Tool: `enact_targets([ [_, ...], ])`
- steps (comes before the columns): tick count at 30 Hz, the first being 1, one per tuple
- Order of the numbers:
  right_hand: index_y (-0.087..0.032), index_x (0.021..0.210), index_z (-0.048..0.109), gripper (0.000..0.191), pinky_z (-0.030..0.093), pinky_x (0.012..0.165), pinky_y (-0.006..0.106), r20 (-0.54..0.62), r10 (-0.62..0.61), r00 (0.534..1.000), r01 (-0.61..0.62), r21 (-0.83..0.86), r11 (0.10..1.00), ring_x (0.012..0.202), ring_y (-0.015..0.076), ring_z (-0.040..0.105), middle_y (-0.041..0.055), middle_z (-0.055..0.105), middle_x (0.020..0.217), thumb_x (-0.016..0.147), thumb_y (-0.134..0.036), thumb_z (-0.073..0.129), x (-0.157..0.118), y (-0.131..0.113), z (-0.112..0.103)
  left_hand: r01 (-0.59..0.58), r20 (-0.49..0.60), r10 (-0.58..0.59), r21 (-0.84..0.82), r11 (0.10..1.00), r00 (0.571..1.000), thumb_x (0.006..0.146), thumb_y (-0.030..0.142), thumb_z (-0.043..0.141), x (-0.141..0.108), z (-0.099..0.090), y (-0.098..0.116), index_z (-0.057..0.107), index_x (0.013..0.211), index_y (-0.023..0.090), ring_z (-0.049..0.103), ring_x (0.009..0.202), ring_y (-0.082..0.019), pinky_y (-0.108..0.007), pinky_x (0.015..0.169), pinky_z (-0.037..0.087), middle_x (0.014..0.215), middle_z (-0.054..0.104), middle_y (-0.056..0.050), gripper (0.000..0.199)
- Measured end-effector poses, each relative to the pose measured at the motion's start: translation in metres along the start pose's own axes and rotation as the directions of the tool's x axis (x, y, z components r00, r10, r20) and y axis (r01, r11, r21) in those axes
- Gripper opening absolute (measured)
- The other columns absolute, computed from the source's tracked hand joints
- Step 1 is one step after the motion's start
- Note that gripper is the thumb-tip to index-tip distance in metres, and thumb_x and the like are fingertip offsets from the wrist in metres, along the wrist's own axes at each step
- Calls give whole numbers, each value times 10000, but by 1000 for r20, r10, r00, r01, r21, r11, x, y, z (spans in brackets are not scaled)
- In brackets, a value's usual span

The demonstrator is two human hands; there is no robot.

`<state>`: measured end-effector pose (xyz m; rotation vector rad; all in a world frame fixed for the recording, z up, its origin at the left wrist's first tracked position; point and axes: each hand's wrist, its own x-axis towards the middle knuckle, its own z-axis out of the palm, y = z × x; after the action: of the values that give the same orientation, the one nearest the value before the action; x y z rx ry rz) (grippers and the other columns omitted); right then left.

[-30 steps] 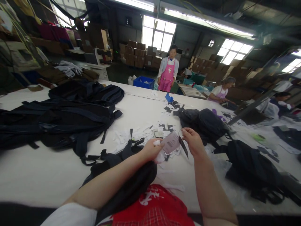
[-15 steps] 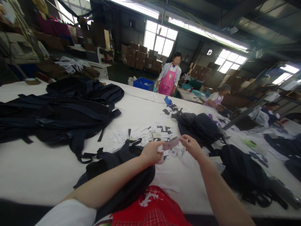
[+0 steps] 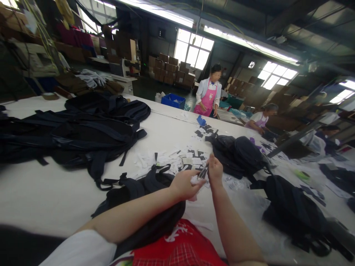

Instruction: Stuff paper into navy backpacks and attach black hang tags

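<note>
In the head view, my left hand is closed around a crumpled white piece, perhaps paper or cloth. A narrow dark-and-light strip slants between my two hands; its exact kind is unclear. My right hand is closed at the strip's upper end, thumb pointing up. Beneath my left forearm lies a dark navy backpack, partly covered by the arm. Just beyond my hands, loose paper tags and labels are scattered in a heap on the white table.
More dark backpacks are piled at left. Other backpacks lie at right, one farther back and one nearer. A blue bin stands past the table. A person in a pink apron stands across; others sit at right.
My right hand has come closer to the left and turned upright. The strip, earlier stretched flat and pale between them, now appears narrow and steeply slanted. The person opposite has turned and moved their arms.
</note>
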<state>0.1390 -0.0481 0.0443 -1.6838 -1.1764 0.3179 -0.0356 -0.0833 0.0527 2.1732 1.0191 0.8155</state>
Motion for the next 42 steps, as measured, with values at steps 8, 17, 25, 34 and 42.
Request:
enact_targets([
  [8,-226,505,446,604,335,553,282,1,-79,997,78,-115,990,530,146,419,-18,459,478,818,-743,430,-5,-10,-8,11,2,-11,21,1000,1000,807,564,591,0,4,5,698,1060,234,686,923,-267,-323,798,509,983,746,-67,430],
  [17,-180,777,672,495,319,377,228,332,149,931,-275,372,887,392,63,331,-55,504,553,671,-663,692,9,8,-46,148,-107,-155,-71,986,982,871,414,531,24,-25,-31,738,905,211,663,796,-186,-259,714,494,855,745,-37,291],
  [25,-200,563,592,357,506,603,291,569,56,820,-395,494,775,456,79,379,-71,413,472,648,-470,810,5,17,-77,175,-46,-186,-179,968,982,805,433,612,34,-38,-54,732,852,191,634,748,-167,-257,709,500,806,728,-15,274],
  [34,-434,1241,572,445,165,310,213,495,-3,869,-365,644,672,409,65,130,9,694,1128,798,-396,594,-21,-3,-68,164,94,-143,-284,945,985,783,429,627,31,-26,-44,707,813,150,615,731,-158,-251,700,486,764,693,-11,292],
  [42,-327,1362,513,500,361,375,237,753,-165,637,-190,361,913,461,73,468,120,633,1260,875,-396,606,-53,-14,-85,201,317,-278,255,946,907,673,312,729,-8,-110,-51,727,837,188,610,694,-172,-261,695,446,745,699,-21,205],
])
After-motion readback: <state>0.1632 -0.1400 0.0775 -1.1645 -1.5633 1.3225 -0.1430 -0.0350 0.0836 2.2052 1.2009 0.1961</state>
